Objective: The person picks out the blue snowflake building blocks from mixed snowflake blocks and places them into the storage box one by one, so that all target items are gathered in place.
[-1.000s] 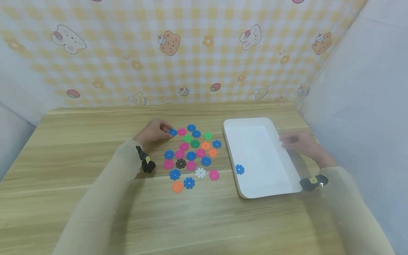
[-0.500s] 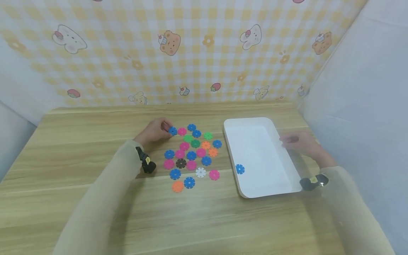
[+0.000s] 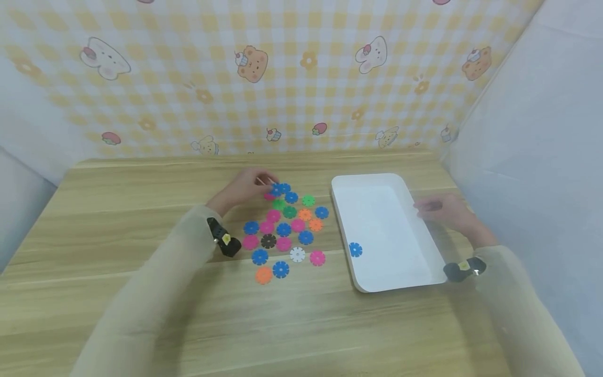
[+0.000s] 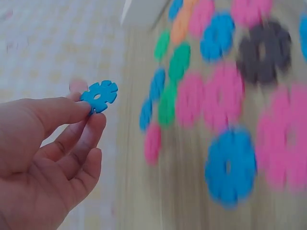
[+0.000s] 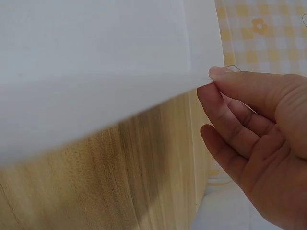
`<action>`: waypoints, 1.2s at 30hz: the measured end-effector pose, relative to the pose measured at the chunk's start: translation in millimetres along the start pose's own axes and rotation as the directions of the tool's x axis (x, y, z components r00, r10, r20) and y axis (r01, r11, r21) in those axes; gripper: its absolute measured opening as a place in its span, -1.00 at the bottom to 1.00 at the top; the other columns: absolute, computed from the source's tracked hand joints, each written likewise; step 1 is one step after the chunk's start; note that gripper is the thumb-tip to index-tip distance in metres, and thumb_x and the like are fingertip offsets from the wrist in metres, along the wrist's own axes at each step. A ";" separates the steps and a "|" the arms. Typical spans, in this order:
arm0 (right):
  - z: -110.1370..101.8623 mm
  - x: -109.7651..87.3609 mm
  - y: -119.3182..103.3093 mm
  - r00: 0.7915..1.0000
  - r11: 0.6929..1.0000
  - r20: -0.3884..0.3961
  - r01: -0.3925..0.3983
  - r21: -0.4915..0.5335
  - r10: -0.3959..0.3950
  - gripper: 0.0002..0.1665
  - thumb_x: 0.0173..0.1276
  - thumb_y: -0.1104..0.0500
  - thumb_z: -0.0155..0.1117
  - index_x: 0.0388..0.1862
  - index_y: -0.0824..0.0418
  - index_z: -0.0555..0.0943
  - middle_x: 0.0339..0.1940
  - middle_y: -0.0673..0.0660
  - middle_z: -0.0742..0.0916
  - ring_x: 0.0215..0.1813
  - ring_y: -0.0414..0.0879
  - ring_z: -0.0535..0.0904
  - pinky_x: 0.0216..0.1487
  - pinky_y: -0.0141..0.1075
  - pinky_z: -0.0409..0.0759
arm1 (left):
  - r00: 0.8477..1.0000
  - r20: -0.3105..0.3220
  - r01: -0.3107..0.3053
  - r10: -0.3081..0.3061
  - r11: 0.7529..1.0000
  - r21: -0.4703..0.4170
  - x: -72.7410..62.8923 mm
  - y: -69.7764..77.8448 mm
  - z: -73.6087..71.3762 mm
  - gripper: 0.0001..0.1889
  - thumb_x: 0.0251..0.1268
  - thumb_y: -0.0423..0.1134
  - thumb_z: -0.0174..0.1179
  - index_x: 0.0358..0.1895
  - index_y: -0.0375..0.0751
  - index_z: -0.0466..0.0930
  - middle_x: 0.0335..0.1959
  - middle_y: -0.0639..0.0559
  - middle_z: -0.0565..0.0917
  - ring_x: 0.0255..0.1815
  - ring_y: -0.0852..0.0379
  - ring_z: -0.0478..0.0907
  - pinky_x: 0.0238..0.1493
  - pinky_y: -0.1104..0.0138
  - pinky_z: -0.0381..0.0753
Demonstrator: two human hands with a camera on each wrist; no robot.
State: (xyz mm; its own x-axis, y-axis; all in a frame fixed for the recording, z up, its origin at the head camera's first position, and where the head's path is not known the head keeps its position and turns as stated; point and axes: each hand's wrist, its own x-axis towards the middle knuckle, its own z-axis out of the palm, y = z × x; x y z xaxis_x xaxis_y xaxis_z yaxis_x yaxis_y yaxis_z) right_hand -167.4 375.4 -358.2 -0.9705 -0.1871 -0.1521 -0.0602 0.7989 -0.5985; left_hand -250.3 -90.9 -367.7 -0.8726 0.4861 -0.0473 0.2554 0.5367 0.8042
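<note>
Compared with half a second ago, the left hand (image 3: 247, 187) has moved to the right along the far edge of the scattered discs, carrying its slotted blue disc (image 4: 99, 96) from the left of the farthest pink disc (image 3: 269, 197) to a place above and beyond it. The right hand (image 3: 445, 212) and the white tray (image 3: 400, 287) look unchanged.

The left thumb and fingers are pinched together on the blue disc, which shows tilted in the left wrist view. The right thumb and forefinger are clamped on the tray's right rim.

Besides the held one, 23 discs lie on the surface (image 3: 292, 324): eight blue discs (image 3: 259, 256), seven pink discs (image 3: 317, 258), three orange discs (image 3: 264, 275), two light green discs (image 3: 308, 200), one dark green disc (image 3: 289, 211), one black disc (image 3: 268, 241) and one white disc (image 3: 297, 254). One more blue piece (image 3: 355, 249) is inside the tray, by its left wall.

In the head view, the left hand and held disc partly cover the farthest pink disc, and the held disc overlaps a blue one. A yellow-checked cloth (image 3: 282, 110) with cartoon animals hangs behind, and white sheeting (image 3: 532, 146) closes the right side. Each wrist wears a black band (image 3: 223, 238).
</note>
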 end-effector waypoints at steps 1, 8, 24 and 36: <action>-0.3 -0.3 -0.1 1.000 1.000 0.005 -0.001 0.008 0.001 -0.56 0.25 0.16 0.24 0.03 0.41 0.52 -0.08 0.36 0.63 -0.03 0.22 0.54 -0.03 -0.02 0.50 | 1.000 0.014 -0.007 0.007 1.000 -0.007 1.5 5.1 4.7 -0.77 0.24 -0.40 0.08 -0.04 -0.29 0.55 -0.18 -0.13 0.56 -0.15 -0.02 0.50 -0.14 0.22 0.53; -0.8 -1.2 0.1 1.000 0.999 0.016 0.000 0.043 -0.001 -0.56 0.27 0.15 0.22 0.05 0.41 0.50 -0.07 0.37 0.62 -0.03 0.24 0.53 -0.01 0.06 0.47 | 0.988 0.125 -0.091 0.095 0.995 -0.035 9.2 39.9 44.7 -0.79 0.24 -0.39 0.12 -0.07 -0.23 0.58 -0.23 -0.03 0.59 -0.20 0.08 0.51 -0.16 0.32 0.52; -0.7 -0.6 0.2 1.000 1.000 0.009 -0.011 0.028 0.011 -0.56 0.26 0.17 0.22 0.05 0.40 0.51 -0.05 0.37 0.62 -0.01 0.25 0.52 -0.01 0.06 0.46 | 0.910 0.269 -0.314 0.315 0.948 -0.046 43.5 84.4 112.2 -0.82 0.24 -0.44 0.10 -0.16 -0.22 0.64 -0.19 0.03 0.65 -0.18 0.20 0.54 -0.12 0.50 0.47; 0.3 2.0 1.2 1.000 1.000 -0.018 0.015 0.000 -0.015 -0.59 0.22 0.22 0.26 0.00 0.43 0.53 -0.08 0.37 0.64 -0.05 0.23 0.55 -0.11 -0.32 0.51 | 0.875 0.426 -0.314 0.229 0.939 0.141 61.7 97.6 126.0 -0.83 0.24 -0.46 0.09 -0.22 -0.22 0.66 -0.19 0.03 0.63 -0.10 0.17 0.50 -0.06 0.48 0.44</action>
State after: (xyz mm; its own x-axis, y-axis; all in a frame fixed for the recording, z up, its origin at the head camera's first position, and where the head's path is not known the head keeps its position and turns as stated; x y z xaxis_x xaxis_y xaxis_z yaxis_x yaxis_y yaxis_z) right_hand -169.4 375.9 -359.5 -0.9736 -0.1888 -0.1286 -0.0750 0.7960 -0.6006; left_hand -226.7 78.4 -366.8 -0.5279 0.8422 -0.1098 0.5723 0.4483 0.6867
